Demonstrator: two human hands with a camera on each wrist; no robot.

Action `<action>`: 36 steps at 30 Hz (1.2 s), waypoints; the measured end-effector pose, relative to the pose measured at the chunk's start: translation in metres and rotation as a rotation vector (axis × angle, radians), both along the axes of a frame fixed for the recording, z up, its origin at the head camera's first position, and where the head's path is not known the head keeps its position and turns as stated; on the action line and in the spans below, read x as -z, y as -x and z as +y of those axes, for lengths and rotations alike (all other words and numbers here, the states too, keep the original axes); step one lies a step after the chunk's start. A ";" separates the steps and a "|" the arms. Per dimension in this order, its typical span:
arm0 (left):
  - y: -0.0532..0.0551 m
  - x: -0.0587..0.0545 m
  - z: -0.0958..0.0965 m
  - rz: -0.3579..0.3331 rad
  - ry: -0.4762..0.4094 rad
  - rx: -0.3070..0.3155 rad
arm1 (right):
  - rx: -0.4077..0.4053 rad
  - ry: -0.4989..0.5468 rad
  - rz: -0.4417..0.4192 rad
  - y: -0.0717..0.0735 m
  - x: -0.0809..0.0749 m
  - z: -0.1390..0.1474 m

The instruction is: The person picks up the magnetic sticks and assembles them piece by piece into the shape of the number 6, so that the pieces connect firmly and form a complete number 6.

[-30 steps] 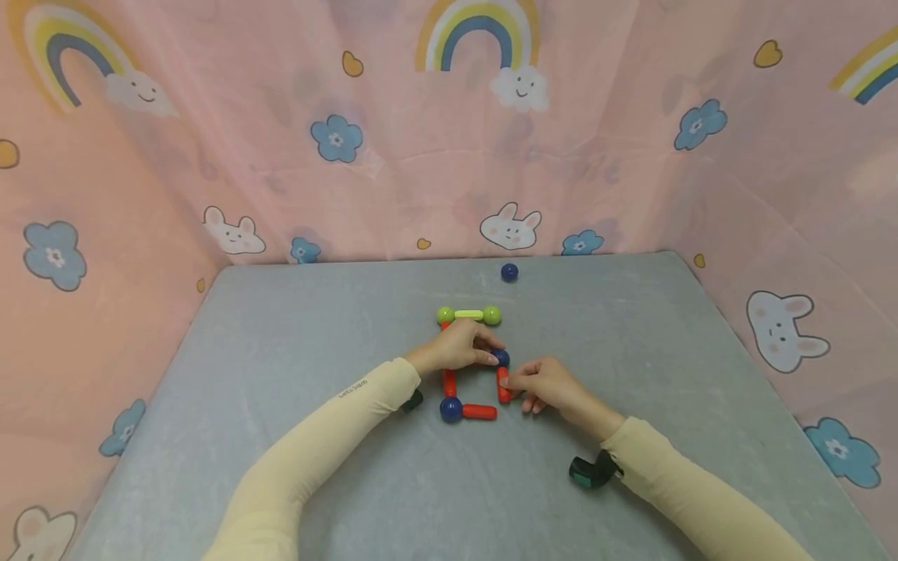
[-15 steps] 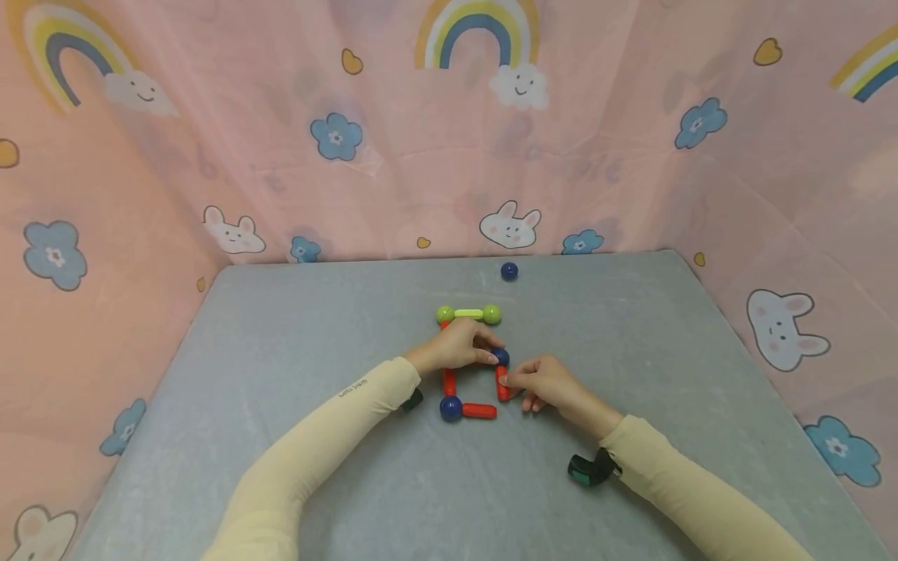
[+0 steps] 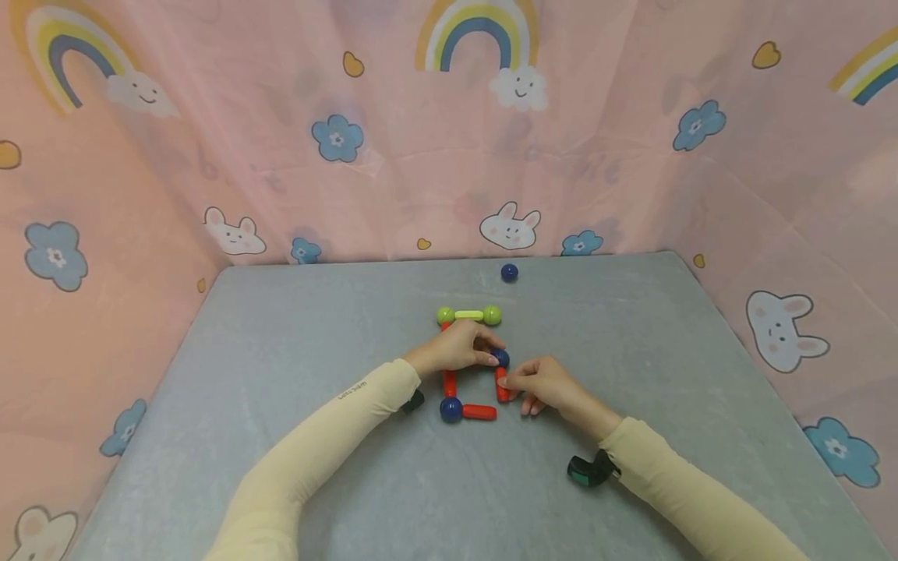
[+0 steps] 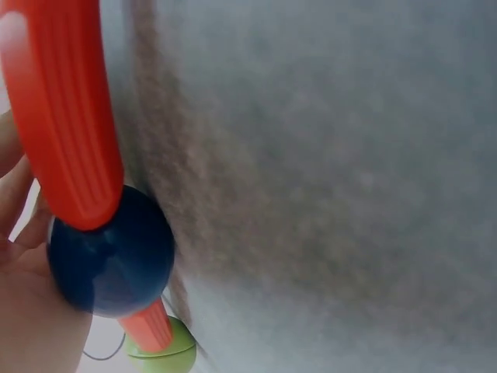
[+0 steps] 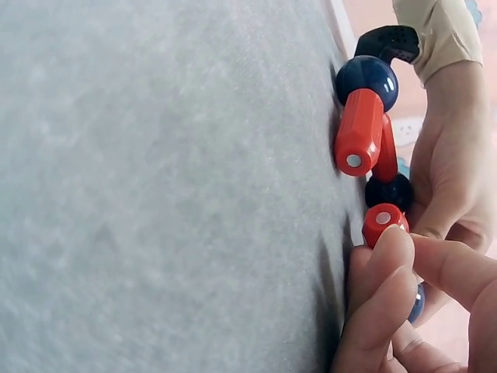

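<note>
My left hand (image 3: 459,344) reaches over a frame of magnetic rods and balls, its thumb and fingers holding a blue ball (image 3: 500,358). Below that ball, my right hand (image 3: 550,384) pinches a red magnetic rod (image 3: 501,385), whose upper end meets the ball. On the left side a red rod (image 3: 449,383) runs up from a blue corner ball (image 3: 451,409), which also carries a red rod (image 3: 480,412) pointing right. The left hand hides a middle blue ball (image 4: 112,252) from the head view. Two green balls (image 3: 493,315) joined by a yellow-green rod (image 3: 468,315) form the far end.
A loose blue ball (image 3: 509,273) lies near the back edge of the grey table (image 3: 316,312). Pink printed cloth (image 3: 393,179) hangs behind and at both sides. A black wrist device (image 3: 591,470) sticks out below the right sleeve.
</note>
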State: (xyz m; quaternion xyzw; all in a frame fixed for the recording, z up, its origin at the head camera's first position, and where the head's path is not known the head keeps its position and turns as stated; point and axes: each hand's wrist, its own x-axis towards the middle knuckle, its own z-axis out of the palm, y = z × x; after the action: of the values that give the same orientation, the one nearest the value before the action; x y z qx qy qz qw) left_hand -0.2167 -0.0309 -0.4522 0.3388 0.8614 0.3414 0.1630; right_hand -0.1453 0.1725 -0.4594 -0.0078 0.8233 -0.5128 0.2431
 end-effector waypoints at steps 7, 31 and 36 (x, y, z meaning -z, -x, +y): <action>-0.011 -0.012 -0.002 0.062 -0.097 -0.117 | 0.008 0.005 0.001 0.000 0.000 0.000; -0.093 -0.009 -0.021 0.309 0.304 -0.005 | -0.004 0.008 0.004 -0.002 -0.002 -0.001; -0.092 -0.008 -0.023 0.359 0.269 -0.002 | -0.005 0.009 0.012 -0.002 -0.001 -0.001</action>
State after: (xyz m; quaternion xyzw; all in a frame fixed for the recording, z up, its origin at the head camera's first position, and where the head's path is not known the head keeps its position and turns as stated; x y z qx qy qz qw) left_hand -0.1250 -0.0535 -0.4447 0.3686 0.9147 0.1579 0.0503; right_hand -0.1429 0.1710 -0.4581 -0.0141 0.8224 -0.5159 0.2393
